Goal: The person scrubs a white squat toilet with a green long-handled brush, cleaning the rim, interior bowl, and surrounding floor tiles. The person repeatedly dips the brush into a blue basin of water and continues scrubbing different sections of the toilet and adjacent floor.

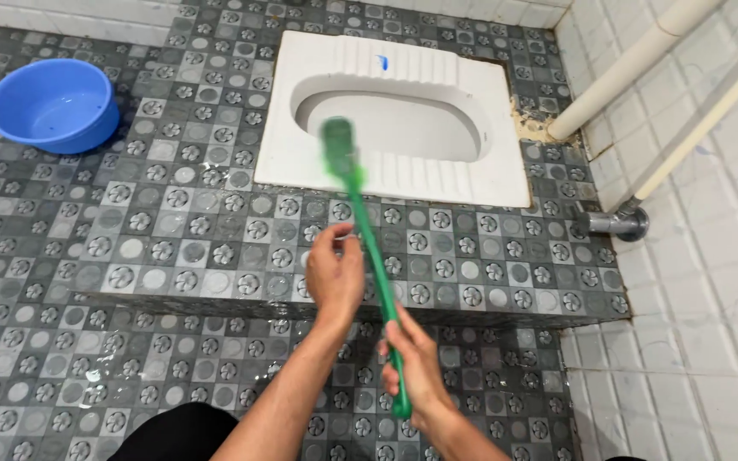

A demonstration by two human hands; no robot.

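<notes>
Both hands, left hand (333, 273) and right hand (413, 367), grasp with clenched fingers one long green plastic brush (367, 243) over one white ceramic squat toilet (489, 128); one blue round plastic basin (53, 107) stands apart.

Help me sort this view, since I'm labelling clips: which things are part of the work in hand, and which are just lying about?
In use:
green brush
left hand and right hand, both on its handle
white squat toilet under the brush head

Lying about:
blue basin
white pipes
metal drain fitting

We see a wet floor (87, 358) of grey patterned tiles, a raised step (172, 294), white tiled walls (711, 282) and white pipes (634, 64).
</notes>
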